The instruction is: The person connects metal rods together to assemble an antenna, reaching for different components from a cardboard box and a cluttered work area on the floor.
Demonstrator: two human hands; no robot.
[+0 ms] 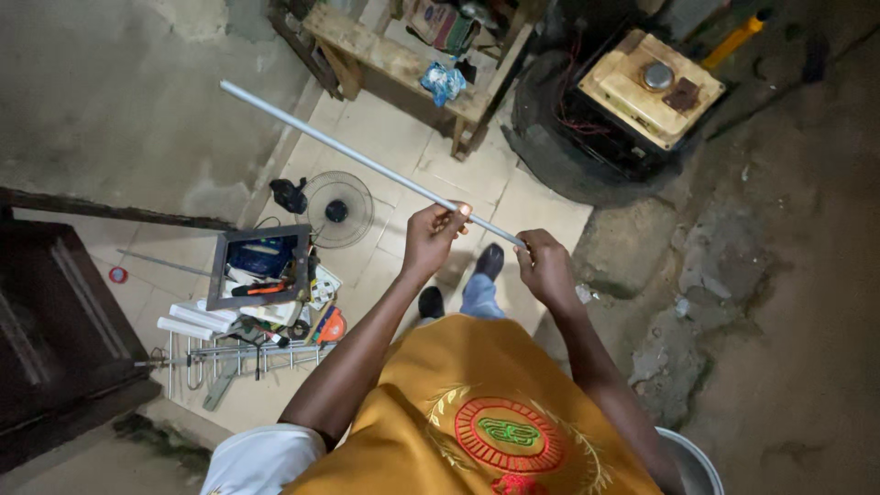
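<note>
Both hands grip one long grey metal rod (367,160) held out over a tiled floor (385,119). Left hand (431,234) wraps its fingers around the rod a little way in from the near end, thumb on top; right hand (545,266) closes around the near end itself. From the hands, the rod slants up and away to the left, its far tip hanging over bare concrete. Below the rod, on the tiles, stands a small round fan (337,209), with an open toolbox (259,266), white pipes (197,321) and a metal aerial (243,357) just beside it. Beyond the rod sit a wooden bench (394,60) and a yellow generator (646,92).
</note>
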